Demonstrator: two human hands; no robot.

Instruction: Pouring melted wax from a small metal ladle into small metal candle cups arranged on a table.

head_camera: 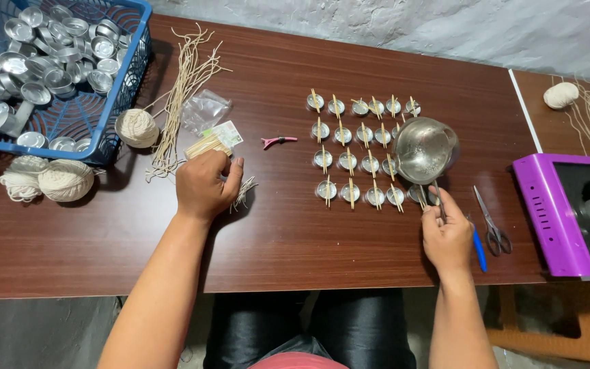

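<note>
My right hand [447, 236] grips the thin handle of a small steel pouring pot [425, 149], held above the right side of a grid of small round metal cups [349, 160]. Each cup has thin wooden sticks laid across it. My left hand [204, 184] rests on the dark wooden table [281, 239], fingers curled over a few short waxed wicks [244, 193], next to a small bundle of wooden sticks [206, 145].
A blue basket [107, 130] of empty metal cups stands at the far left, with balls of cotton string [66, 179] beside it. Long wicks [182, 96], a plastic bag, a pink clip [278, 141], scissors [493, 222], a blue pen and a purple appliance [571, 212] lie around.
</note>
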